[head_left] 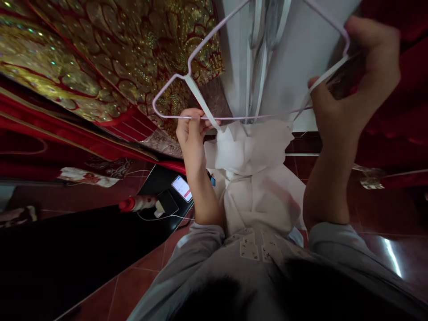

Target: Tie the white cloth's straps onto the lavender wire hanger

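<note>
A pale pink clothes hanger (pixel 214 32) is held up in front of me. From it hangs a white dress (pixel 257 196) with a ruffled top and thin straps. The left strap (pixel 200 99) loops over the hanger's left notch and the right strap (pixel 329 73) over its right one. My left hand (pixel 193 138) is closed on the hanger's bottom bar, beside the left strap. At the other end, my right hand (pixel 354 89) curves around the hanger's right side, fingers at the notch and thumb against the right strap.
Gold-sequinned red garments (pixel 127 53) hang at left, and red cloth (pixel 397 120) at right. White hanging straps (pixel 257 67) show behind the hanger. A black bench (pixel 83 249) bears a phone (pixel 182 188), a red-capped bottle (pixel 138 203), a dark flat device (pixel 167 203) and a white cable (pixel 147 218).
</note>
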Action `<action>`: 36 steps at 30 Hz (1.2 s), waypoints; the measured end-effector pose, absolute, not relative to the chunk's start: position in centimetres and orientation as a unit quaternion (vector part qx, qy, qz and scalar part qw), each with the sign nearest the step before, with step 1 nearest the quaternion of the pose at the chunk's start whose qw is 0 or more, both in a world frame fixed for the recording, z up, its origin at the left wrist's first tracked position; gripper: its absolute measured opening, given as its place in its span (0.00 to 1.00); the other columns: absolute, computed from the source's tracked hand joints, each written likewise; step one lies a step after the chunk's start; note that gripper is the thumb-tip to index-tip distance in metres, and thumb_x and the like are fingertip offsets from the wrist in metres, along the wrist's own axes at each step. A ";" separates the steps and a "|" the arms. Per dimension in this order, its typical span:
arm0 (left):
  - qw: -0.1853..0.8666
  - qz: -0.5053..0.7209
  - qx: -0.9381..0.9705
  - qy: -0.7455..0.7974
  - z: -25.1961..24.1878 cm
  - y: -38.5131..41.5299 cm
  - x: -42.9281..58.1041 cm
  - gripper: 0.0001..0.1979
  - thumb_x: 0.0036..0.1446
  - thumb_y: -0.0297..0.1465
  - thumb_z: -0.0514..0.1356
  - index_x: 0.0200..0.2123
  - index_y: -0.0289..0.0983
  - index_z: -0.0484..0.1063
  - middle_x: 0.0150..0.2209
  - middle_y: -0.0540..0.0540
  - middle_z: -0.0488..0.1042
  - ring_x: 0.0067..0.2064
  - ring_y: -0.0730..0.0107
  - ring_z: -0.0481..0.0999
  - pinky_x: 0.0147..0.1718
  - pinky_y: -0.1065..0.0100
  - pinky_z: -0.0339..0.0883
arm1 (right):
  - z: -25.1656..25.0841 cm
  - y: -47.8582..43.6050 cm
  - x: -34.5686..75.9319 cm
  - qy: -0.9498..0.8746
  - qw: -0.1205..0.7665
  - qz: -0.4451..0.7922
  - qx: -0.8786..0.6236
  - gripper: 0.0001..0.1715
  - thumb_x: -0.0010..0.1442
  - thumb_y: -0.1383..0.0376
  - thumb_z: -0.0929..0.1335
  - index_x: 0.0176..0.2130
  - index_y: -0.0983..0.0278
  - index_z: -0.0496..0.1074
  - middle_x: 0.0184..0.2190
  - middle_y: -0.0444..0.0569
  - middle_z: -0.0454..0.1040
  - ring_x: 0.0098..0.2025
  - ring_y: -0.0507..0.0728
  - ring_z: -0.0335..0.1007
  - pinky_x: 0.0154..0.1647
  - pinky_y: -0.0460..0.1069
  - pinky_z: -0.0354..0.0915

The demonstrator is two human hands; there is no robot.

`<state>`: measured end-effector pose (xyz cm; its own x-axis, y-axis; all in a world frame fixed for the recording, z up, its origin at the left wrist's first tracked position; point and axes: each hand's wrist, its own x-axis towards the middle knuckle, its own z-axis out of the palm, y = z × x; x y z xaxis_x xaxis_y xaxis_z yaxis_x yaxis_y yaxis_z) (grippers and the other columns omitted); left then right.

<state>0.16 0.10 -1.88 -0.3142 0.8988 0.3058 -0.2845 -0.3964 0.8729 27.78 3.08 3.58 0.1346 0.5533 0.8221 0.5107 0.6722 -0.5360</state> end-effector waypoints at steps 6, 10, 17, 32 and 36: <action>0.401 0.718 0.426 0.377 -2.5 0.3 0.4 0.14 0.66 0.46 0.67 0.37 0.42 0.74 0.35 0.48 0.80 0.36 0.66 0.81 0.40 0.66 0.77 | -0.3 0.8 25.2 -0.628 0.705 -0.126 -0.304 0.12 0.68 0.59 0.70 0.50 0.48 0.80 0.39 0.44 0.81 0.45 0.60 0.77 0.49 0.62 0.73; 0.409 0.723 0.422 0.364 -2.7 0.3 0.7 0.10 0.69 0.40 0.65 0.37 0.42 0.76 0.36 0.48 0.81 0.35 0.68 0.80 0.41 0.67 0.77 | -1.9 -0.1 23.3 -0.752 0.500 0.041 -0.428 0.13 0.68 0.54 0.69 0.51 0.48 0.77 0.47 0.47 0.81 0.53 0.64 0.75 0.58 0.69 0.71; 0.455 0.613 0.514 0.391 -1.3 -2.2 -1.2 0.18 0.68 0.49 0.65 0.44 0.40 0.84 0.42 0.42 0.85 0.47 0.60 0.84 0.55 0.60 0.77 | -3.4 0.9 22.6 -0.702 0.546 0.037 -0.455 0.08 0.68 0.55 0.68 0.44 0.51 0.77 0.42 0.49 0.79 0.52 0.64 0.73 0.57 0.67 0.71; 0.464 0.714 0.432 0.296 4.5 -2.5 -4.6 0.17 0.71 0.46 0.60 0.50 0.43 0.82 0.60 0.48 0.80 0.73 0.52 0.65 0.62 0.61 0.72 | -4.0 1.1 22.7 -0.712 0.547 0.079 -0.433 0.12 0.65 0.62 0.69 0.48 0.49 0.78 0.46 0.48 0.79 0.55 0.64 0.72 0.61 0.69 0.69; 0.325 0.782 0.367 0.384 1.9 -1.7 -5.6 0.14 0.76 0.37 0.55 0.50 0.44 0.81 0.56 0.53 0.82 0.68 0.61 0.72 0.53 0.66 0.73 | -4.0 0.8 22.9 -0.709 0.551 0.077 -0.433 0.12 0.66 0.61 0.69 0.48 0.49 0.79 0.46 0.48 0.80 0.54 0.64 0.72 0.62 0.70 0.68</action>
